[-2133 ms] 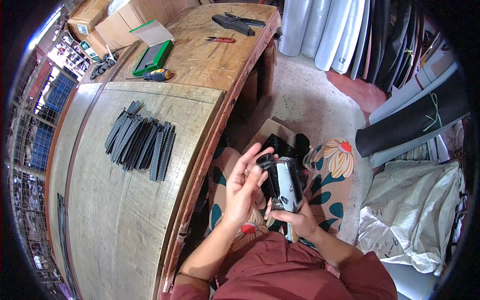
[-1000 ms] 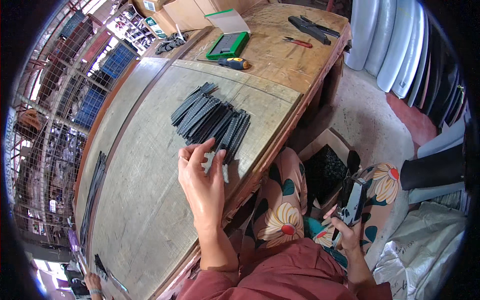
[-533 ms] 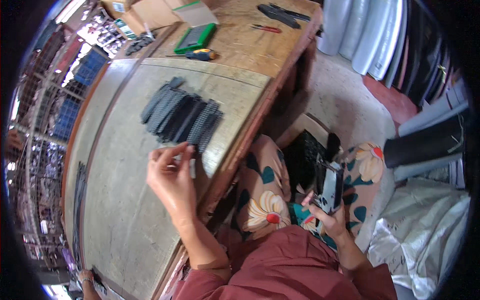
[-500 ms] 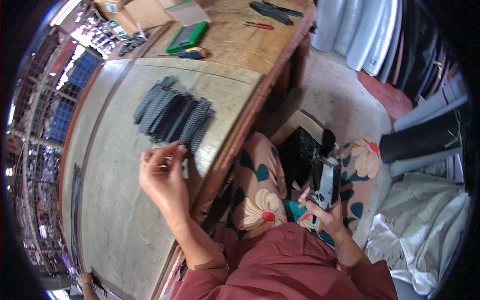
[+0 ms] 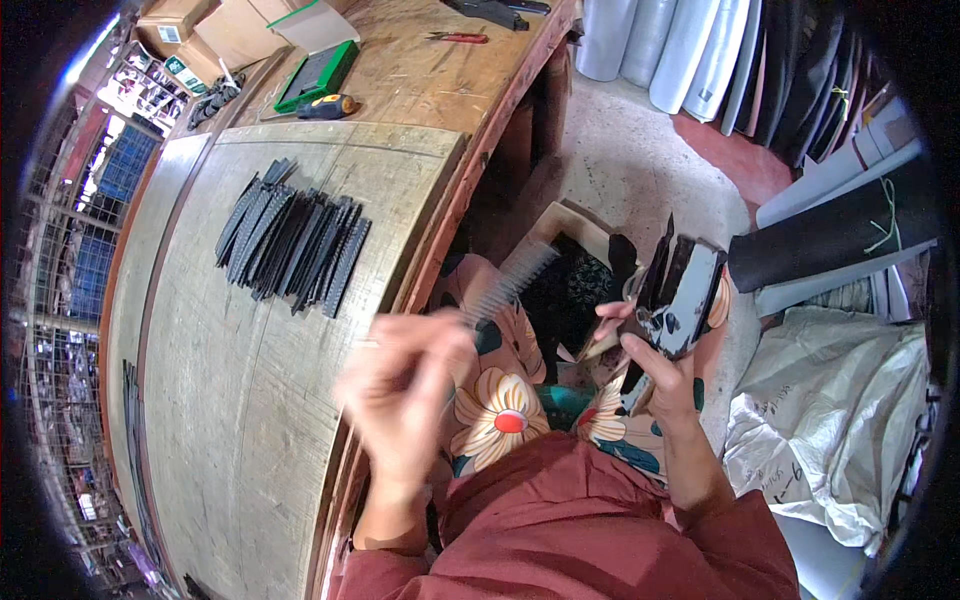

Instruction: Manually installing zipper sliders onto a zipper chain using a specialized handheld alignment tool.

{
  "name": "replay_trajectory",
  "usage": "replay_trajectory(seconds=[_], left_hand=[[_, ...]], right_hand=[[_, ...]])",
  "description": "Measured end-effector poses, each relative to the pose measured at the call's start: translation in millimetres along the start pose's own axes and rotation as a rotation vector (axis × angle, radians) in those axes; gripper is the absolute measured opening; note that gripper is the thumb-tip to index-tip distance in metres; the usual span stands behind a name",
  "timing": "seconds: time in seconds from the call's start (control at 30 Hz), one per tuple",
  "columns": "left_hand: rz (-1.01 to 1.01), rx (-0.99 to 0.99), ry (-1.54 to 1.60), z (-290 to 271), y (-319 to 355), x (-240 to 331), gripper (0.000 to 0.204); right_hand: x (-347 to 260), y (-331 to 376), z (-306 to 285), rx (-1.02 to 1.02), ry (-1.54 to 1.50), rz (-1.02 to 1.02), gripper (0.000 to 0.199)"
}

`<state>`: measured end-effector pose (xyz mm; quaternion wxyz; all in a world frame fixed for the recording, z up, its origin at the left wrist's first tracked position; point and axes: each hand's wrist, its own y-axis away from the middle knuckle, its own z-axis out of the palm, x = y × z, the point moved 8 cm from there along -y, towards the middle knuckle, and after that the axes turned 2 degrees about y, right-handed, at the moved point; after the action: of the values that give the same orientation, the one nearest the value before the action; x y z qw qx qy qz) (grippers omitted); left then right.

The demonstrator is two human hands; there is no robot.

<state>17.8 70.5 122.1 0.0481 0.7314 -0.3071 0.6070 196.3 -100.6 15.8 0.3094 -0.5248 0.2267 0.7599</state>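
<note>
My left hand [image 5: 405, 385], smeared by motion, is closed in a pinch at the table's edge. From its fingertips a thin dark strip [image 5: 515, 280] with a toothed or dotted pattern reaches right, over my lap. Similar black and grey strips lie in a loose pile [image 5: 290, 240] on the table board [image 5: 260, 370], beyond that hand. My right hand [image 5: 655, 370] is wrapped round a grey-and-black hand tool [image 5: 685, 305], held above my right thigh. The tool's exact kind cannot be made out. Below and left of it, a cardboard box [image 5: 570, 215] holds black scraps.
A green-rimmed case [image 5: 318, 75], a yellow-and-black screwdriver [image 5: 328, 107] and red-handled pliers [image 5: 458, 37] lie at the table's far end. Long dark strips [image 5: 135, 440] lie along its left side. Rolls of sheet material [image 5: 690, 60] and a white sack [image 5: 810, 420] stand right.
My left hand has left the pile and swung right toward my lap, with a strip in its fingers. My right hand has raised the tool slightly. The view has shifted.
</note>
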Motion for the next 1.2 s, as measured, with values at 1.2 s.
replay_trajectory(seconds=[1.2], left_hand=[[-0.475, -0.302, 0.506, 79, 16, -72, 0.012]], right_hand=[[10, -5, 24, -0.064, 0.274, -0.097, 0.026]])
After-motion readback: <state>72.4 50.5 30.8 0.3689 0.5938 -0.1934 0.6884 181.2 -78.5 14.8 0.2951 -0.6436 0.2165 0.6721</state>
